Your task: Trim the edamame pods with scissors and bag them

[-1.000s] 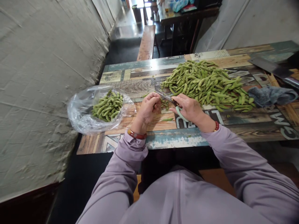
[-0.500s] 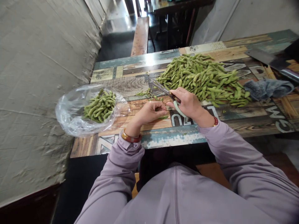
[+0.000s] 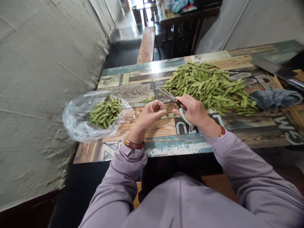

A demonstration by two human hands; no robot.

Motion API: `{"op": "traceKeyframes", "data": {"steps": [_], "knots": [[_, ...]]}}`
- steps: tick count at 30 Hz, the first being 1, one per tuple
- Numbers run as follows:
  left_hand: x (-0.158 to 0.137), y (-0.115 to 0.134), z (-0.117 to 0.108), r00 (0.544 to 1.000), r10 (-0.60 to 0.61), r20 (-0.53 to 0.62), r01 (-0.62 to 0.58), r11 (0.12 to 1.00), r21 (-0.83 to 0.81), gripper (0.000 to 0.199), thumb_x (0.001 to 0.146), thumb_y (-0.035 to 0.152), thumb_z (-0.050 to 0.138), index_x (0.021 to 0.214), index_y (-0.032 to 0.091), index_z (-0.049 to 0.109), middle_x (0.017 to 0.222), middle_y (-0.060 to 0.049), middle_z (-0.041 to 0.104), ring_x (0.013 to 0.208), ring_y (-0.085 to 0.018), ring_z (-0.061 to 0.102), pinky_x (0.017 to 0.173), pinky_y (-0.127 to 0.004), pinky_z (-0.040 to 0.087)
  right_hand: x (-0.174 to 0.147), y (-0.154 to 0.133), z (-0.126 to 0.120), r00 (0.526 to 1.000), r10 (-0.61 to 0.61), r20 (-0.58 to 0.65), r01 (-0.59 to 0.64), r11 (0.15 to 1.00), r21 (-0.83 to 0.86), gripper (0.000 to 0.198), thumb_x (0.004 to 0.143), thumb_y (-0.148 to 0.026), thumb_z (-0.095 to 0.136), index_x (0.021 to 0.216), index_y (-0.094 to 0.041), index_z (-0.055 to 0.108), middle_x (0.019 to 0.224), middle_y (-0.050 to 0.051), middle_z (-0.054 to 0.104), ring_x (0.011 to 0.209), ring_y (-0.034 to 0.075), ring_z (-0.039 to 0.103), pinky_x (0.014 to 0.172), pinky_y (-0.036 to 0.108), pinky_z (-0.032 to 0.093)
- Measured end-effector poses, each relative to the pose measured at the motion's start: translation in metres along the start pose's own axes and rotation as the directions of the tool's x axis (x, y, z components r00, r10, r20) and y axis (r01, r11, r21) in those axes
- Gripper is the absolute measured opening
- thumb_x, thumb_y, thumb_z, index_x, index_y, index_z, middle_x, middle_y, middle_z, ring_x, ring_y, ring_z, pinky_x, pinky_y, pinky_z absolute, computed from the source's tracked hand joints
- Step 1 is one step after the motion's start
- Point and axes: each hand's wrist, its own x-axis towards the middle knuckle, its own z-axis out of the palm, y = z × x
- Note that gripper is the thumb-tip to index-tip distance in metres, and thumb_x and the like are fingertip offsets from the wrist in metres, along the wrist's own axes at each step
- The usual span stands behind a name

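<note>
In my right hand [image 3: 193, 110] is a pair of scissors [image 3: 183, 114] with pale green handles, its blades pointing up and left. My left hand [image 3: 152, 114], just left of it, pinches a green soybean pod [image 3: 166, 108] between thumb and fingers; most of the pod is hidden. Beyond my right hand lies a big heap of green soybean pods [image 3: 206, 87]. To the left, a clear plastic bag [image 3: 76, 118] stands open with a smaller pile of pods [image 3: 105, 112] inside. Small green trimmings [image 3: 149, 98] are scattered beyond my left hand.
A grey-blue cloth [image 3: 273, 98] lies right of the heap, near a cleaver [image 3: 273, 68]. The patterned wooden table [image 3: 166, 145] meets a rough grey wall [image 3: 35, 79] at the left. A bench [image 3: 146, 44] and another table [image 3: 190, 15] stand beyond.
My left hand has turned and lifted slightly, bringing the pod up near the scissors. My right hand still holds the scissors. The whole view has shifted a little.
</note>
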Motion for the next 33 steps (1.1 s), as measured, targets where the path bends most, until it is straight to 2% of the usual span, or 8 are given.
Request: {"op": "traceKeyframes", "data": {"steps": [2,4,11,16,22,33], "knots": [[-0.001,-0.001,-0.002,0.996,-0.071,-0.045,0.063,0.986,-0.156,0.027,0.070,0.032,0.080,0.086,0.016,0.066,0.070,0.001,0.058,0.050,-0.005,0.041,0.048,-0.020,0.029,0.000,0.000,0.001,1.000,-0.006,-0.004,0.006,1.000,0.007,0.034,0.088,-0.037,0.067,0.117,-0.021,0.063,0.098,0.008,0.066,0.078,0.022,0.062,0.068,0.033,0.050],[0.000,-0.002,-0.003,0.993,-0.111,-0.049,0.096,0.968,-0.232,0.032,0.070,0.036,0.081,0.091,0.015,0.070,0.071,0.000,0.061,0.048,-0.004,0.039,0.044,-0.019,0.026,-0.001,-0.001,0.002,1.000,-0.006,-0.005,0.006,1.000,0.011,0.034,0.088,-0.037,0.067,0.117,-0.021,0.064,0.098,0.008,0.067,0.076,0.022,0.062,0.068,0.033,0.050],[0.003,-0.004,-0.002,0.990,-0.133,-0.039,0.114,0.941,-0.318,0.033,0.070,0.039,0.081,0.088,0.013,0.074,0.069,0.000,0.059,0.049,-0.002,0.039,0.041,-0.017,0.020,-0.002,0.000,0.004,1.000,-0.020,0.005,0.020,0.999,0.031,0.036,0.089,-0.039,0.066,0.120,-0.021,0.063,0.101,0.009,0.067,0.069,0.020,0.061,0.068,0.034,0.052],[0.003,-0.008,-0.003,0.986,-0.102,-0.132,0.060,0.955,-0.290,0.028,0.068,0.036,0.083,0.080,0.014,0.070,0.062,0.003,0.054,0.047,-0.003,0.039,0.042,-0.018,0.027,-0.003,-0.001,0.004,1.000,-0.016,0.025,0.016,0.999,0.030,0.039,0.086,-0.038,0.071,0.121,-0.023,0.062,0.105,0.008,0.067,0.071,0.019,0.063,0.065,0.032,0.052],[0.004,-0.011,-0.002,0.976,-0.041,-0.216,-0.007,0.977,-0.215,0.031,0.063,0.035,0.087,0.071,0.015,0.064,0.064,0.002,0.057,0.051,-0.005,0.044,0.046,-0.019,0.034,-0.003,-0.004,0.005,0.997,-0.033,0.076,0.032,0.999,0.022,0.048,0.080,-0.035,0.076,0.124,-0.025,0.061,0.109,0.008,0.067,0.082,0.022,0.067,0.069,0.033,0.054],[0.006,-0.016,0.000,0.982,0.054,-0.179,-0.059,0.998,-0.023,0.024,0.066,0.033,0.083,0.073,0.014,0.071,0.069,-0.002,0.064,0.062,-0.011,0.055,0.058,-0.022,0.042,-0.004,-0.007,0.007,0.991,-0.057,0.120,0.056,0.998,0.008,0.051,0.079,-0.036,0.078,0.125,-0.022,0.060,0.108,0.008,0.067,0.096,0.026,0.067,0.076,0.035,0.055]]}}
